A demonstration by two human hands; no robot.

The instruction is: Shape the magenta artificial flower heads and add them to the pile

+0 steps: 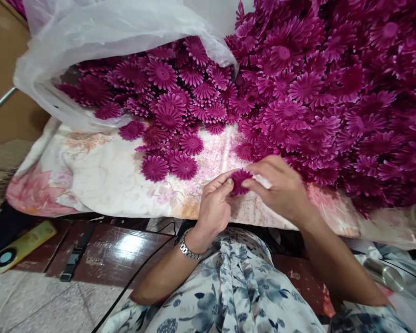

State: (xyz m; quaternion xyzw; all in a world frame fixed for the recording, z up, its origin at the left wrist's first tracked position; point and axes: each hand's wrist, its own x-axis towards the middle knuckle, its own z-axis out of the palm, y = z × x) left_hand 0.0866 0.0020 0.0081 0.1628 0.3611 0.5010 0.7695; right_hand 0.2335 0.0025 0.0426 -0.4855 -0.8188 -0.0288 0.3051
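Note:
A magenta artificial flower piece (240, 181) is held between both hands, above the front edge of the cloth-covered surface. My left hand (215, 203) pinches its left side with thumb and fingers. On its right side, the thumb and bent fingers of my right hand (279, 187) grip the petals. Just beyond the hands, several loose flower pieces (184, 166) lie on the floral cloth (107, 178). A large heap of the same magenta flowers (305, 88) fills the right side.
A translucent plastic bag (100, 34) lies open at the upper left with flowers at its mouth. Below the cloth is a brown bench (125, 249) with a black buckle strap (72, 261) and a yellow object (27, 245). A metal cylinder (384, 274) is at lower right.

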